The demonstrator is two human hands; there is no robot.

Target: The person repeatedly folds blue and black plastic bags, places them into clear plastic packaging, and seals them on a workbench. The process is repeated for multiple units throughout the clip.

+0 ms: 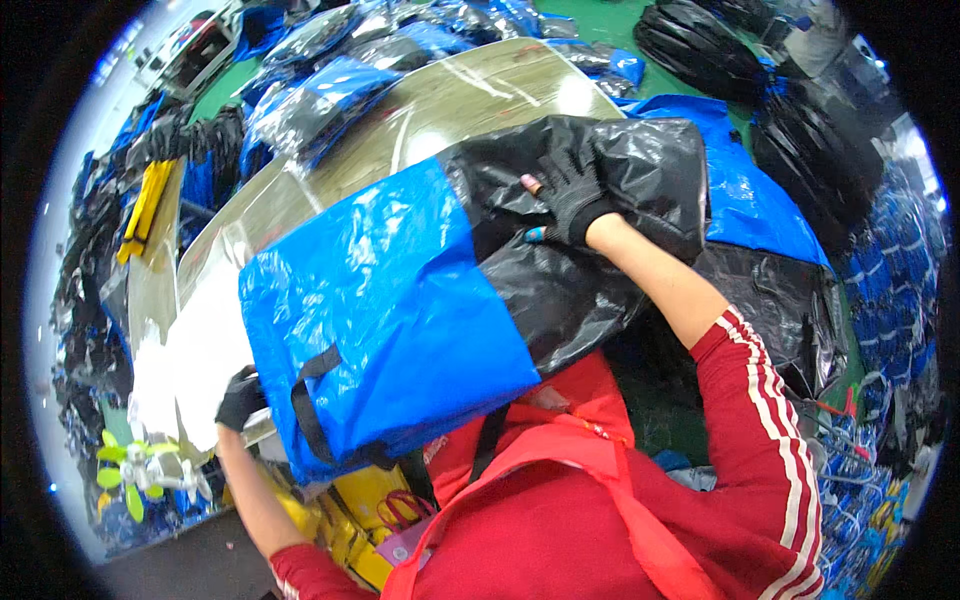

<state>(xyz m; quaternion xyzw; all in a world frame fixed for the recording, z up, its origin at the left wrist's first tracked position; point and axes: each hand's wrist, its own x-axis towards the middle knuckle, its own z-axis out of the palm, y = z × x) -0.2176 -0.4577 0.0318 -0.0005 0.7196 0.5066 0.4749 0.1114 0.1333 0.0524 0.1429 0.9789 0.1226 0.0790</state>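
A large folded bag of woven plastic lies slantwise on the table before me, with a blue part (pixel 385 310) to the left and a crinkled black part (pixel 560 290) to the right. A black strap loop (pixel 310 400) sits near its left end. My right hand (pixel 575 190), in a black knitted glove with some fingertips bare, rests flat on the black part, fingers spread. At the bag's lower left edge is my left hand (pixel 240 398), also gloved in black. Its fingers are curled against that edge and partly hidden.
The table (pixel 480 95) has a shiny, wood-patterned top with strong glare on its left. Plastic-wrapped blue and black bags (pixel 320 105) lie along the far side. Another blue bag (pixel 755 200) hangs at the right. A small green-bladed fan (pixel 130 470) stands at the lower left.
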